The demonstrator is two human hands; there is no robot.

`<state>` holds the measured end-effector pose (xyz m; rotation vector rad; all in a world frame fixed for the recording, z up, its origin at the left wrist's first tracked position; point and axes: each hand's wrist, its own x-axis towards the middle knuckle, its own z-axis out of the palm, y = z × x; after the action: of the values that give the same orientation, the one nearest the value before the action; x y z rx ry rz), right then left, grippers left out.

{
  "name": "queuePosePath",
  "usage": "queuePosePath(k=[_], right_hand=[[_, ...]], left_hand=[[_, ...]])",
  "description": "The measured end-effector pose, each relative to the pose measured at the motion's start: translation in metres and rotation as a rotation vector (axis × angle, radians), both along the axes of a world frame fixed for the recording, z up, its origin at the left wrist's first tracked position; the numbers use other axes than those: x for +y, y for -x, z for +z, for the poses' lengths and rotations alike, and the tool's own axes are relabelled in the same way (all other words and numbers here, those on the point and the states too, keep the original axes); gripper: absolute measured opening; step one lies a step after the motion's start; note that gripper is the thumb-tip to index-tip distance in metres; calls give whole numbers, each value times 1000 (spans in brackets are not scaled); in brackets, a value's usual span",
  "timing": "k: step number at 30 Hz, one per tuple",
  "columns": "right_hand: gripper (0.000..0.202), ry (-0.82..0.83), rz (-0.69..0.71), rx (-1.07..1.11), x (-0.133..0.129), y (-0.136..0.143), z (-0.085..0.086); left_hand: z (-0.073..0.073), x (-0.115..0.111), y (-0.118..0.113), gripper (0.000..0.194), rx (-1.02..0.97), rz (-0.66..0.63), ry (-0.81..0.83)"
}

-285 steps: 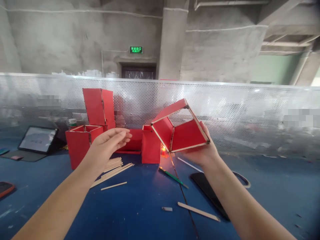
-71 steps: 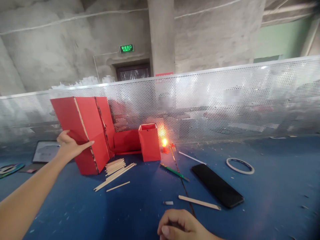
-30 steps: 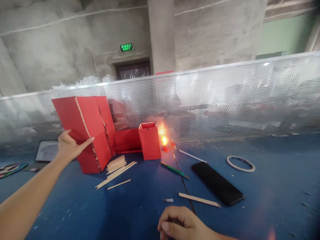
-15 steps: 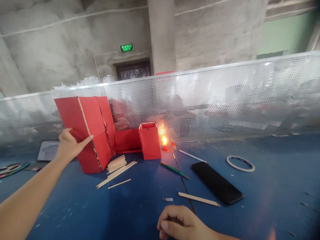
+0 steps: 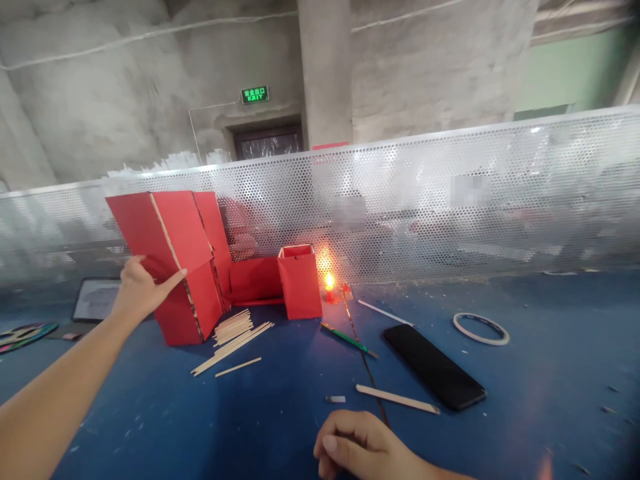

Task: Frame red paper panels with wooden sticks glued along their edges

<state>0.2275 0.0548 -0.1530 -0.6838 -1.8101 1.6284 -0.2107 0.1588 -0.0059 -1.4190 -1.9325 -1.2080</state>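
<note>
At the left, my left hand (image 5: 150, 288) grips the tall red box structure (image 5: 185, 240), thumb on its near corner edge and fingers on its left face. The structure stands on the blue table (image 5: 280, 413); its upper part tilts left. At the bottom centre, my right hand (image 5: 355, 443) is curled above the table, thumb against the fingers; whatever it may hold is hidden. Thin wooden sticks (image 5: 235, 343) lie beside the structure. A smaller open red box (image 5: 301, 283) stands further right, near a lit red candle (image 5: 330, 290).
A green-handled tool (image 5: 350, 340), a flat wooden stick (image 5: 397, 398), a black phone (image 5: 434, 365) and a roll of white tape (image 5: 481, 329) lie to the right. A tablet (image 5: 96, 300) is behind my left forearm. A perforated metal screen (image 5: 400, 213) borders the table's back.
The top of the red structure has shifted slightly left. Both hands have stayed in nearly the same places.
</note>
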Motion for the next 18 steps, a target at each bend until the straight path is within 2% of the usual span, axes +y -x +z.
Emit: queuePosePath(k=[8,12,14,16,18], right_hand=[[57,25,11,21,1,-1,-2],[56,9,20,-1,0,-1,-1],[51,20,29,-26,0,0,-3],[43,21,-10,-59,0,1,-5],[33,-11,-101,-96,3,-1,-2]], left_hand=[[-7,-4,-8,80,-15,-1,-161],[-6,-3,-16,68,-35,-3,-344],[-10,-8,-35,61,-61,-37,-433],[-23,-18,-67,60,-74,-175,-431],[-47,-34,-105,32,-30,-383,-304]])
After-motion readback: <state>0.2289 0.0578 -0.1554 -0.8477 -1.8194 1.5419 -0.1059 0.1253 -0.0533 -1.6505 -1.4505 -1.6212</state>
